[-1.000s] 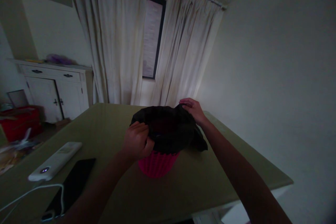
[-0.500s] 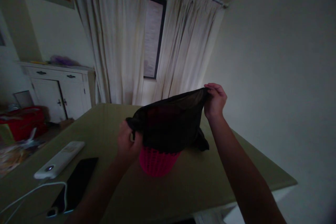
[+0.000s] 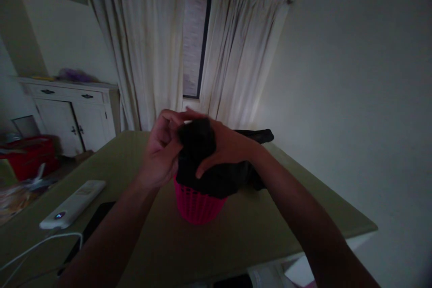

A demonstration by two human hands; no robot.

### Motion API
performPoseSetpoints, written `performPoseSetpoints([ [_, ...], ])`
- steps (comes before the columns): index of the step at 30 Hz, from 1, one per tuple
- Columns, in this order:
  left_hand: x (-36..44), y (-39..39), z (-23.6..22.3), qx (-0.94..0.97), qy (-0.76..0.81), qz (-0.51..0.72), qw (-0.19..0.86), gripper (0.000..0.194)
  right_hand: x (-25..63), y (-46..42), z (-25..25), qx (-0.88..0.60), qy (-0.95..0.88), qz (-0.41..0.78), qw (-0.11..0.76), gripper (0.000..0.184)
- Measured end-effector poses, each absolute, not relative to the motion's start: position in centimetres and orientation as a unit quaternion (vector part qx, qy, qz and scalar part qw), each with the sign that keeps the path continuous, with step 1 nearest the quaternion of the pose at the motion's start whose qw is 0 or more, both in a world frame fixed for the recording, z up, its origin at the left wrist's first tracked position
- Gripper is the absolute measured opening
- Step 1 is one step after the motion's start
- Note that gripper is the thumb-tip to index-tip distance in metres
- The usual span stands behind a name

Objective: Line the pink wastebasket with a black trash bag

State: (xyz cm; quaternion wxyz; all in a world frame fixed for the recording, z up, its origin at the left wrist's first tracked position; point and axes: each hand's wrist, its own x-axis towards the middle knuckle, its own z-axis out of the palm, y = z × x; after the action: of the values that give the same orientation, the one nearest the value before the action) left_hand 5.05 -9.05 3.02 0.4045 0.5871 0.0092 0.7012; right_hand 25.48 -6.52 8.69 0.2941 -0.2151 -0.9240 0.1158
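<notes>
A pink perforated plastic basket (image 3: 200, 206) stands upright on the table, and a thin black plastic bag (image 3: 209, 182) covers its mouth and hangs over the rim. My left hand (image 3: 162, 150) is closed at the bag's left side, thumb and fingers pinching the edge of a dark bunch. My right hand (image 3: 229, 144) curls around the same bunch from the right, its thumb in front and its fingers behind, partly hidden. Both hands are close together above the basket. Part of the bag spreads out to the right behind my right wrist. The basket's inside is hidden.
On the green tabletop (image 3: 270, 234) at the left lie a white power bank (image 3: 72, 204) with a white cable (image 3: 50, 237) and a dark flat phone-like object (image 3: 91, 225), partly behind my left forearm. A white cabinet (image 3: 67, 112) and long curtains (image 3: 151, 54) stand beyond.
My right hand has let go of the bag's raised right edge and moved left to the bunch beside my left hand. The bag's stretched opening has dropped and collapsed over the basket.
</notes>
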Motion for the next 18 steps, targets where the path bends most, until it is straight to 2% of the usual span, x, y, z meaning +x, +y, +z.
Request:
performPoseSetpoints([
  [1,4.6,-9.3,2.8,0.63,0.011,0.661,0.407,0.023,24.4,-6.1,8.2,-0.202,-0.941,0.15,0.227,0.072],
  [3,3.1,-9.1,2.0,0.695,0.03,0.606,0.386,0.035,23.2,-4.9,7.1,-0.203,-0.945,0.191,0.172,0.043],
  [5,1.2,-8.0,0.7,0.724,0.059,0.6,0.334,0.069,22.9,-3.7,6.0,-0.242,-0.928,0.195,0.207,0.027],
  [7,0.0,-6.5,-0.5,0.754,0.113,0.578,0.29,0.101,22.7,-3.1,5.5,-0.282,-0.909,0.173,0.253,0.028],
  [8,-0.1,-5.9,-1.0,0.77,0.144,0.553,0.283,0.109,22.6,-3.0,5.4,-0.288,-0.909,0.155,0.257,0.026],
  [9,0.1,-5.5,-1.4,0.779,0.171,0.533,0.282,0.108,22.4,-3.1,5.5,-0.282,-0.917,0.136,0.248,0.022],
  [11,1.3,-5.2,-1.7,0.769,0.217,0.526,0.291,0.082,22.4,-3.4,6.1,-0.249,-0.941,0.111,0.202,0.015],
  [13,2.8,-5.5,-1.5,0.707,0.248,0.568,0.341,0.055,23.3,-3.7,7.2,-0.239,-0.953,0.125,0.14,0.028],
  [15,3.9,-5.8,-1.0,0.603,0.257,0.632,0.413,0.049,25.3,-3.5,8.3,-0.287,-0.941,0.161,0.075,0.051],
  [16,4.3,-5.9,-0.7,0.551,0.253,0.659,0.444,0.049,26.6,-3.3,8.7,-0.332,-0.928,0.167,0.039,0.055],
  [18,4.6,-5.8,0.0,0.482,0.226,0.696,0.482,0.048,29.5,-2.7,9.5,-0.434,-0.895,0.106,-0.018,0.04],
])
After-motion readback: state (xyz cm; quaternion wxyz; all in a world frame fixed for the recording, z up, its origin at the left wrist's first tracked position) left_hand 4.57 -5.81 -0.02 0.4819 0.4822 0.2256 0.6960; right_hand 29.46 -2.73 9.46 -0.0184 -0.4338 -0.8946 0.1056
